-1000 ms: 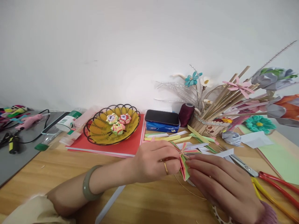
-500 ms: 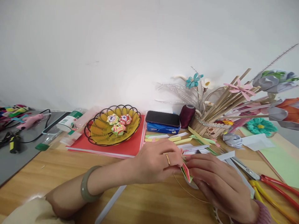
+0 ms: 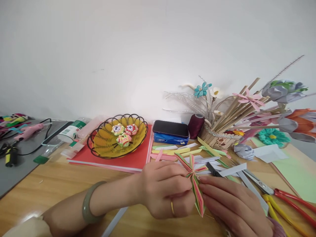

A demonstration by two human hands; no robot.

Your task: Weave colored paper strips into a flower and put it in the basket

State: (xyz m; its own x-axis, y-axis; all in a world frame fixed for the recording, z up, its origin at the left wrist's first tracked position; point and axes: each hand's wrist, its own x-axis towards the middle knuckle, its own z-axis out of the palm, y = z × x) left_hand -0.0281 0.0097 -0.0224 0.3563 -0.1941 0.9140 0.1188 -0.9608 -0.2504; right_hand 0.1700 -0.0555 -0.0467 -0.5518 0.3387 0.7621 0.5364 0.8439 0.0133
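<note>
Between my hands is a folded-paper flower (image 3: 198, 195) of layered red, pink, yellow and green strips, gathered at its centre with the arms spreading out like a star. My left hand (image 3: 168, 189), wearing a gold ring and a jade-coloured bangle, pinches it from the left near the centre. From the right, the fingers of my right hand (image 3: 234, 202) are closed together against the flower's edge; its thumb is mostly hidden. Behind the flower lie loose strips of coloured paper (image 3: 181, 151) in yellow, white, pink and green.
A yellow woven basket (image 3: 101, 140) with several small paper flowers sits on red paper (image 3: 140, 154). Behind my hands are a phone (image 3: 170, 128) on a blue tissue pack (image 3: 170, 138), and a thread spool (image 3: 196, 125). Red-handled scissors (image 3: 293, 199) lie right; craft flowers (image 3: 250, 98) stand behind.
The paper piece has turned and fanned out, so its star-like arms and centre now show. My left hand has shifted slightly lower, and the view has tilted a little.
</note>
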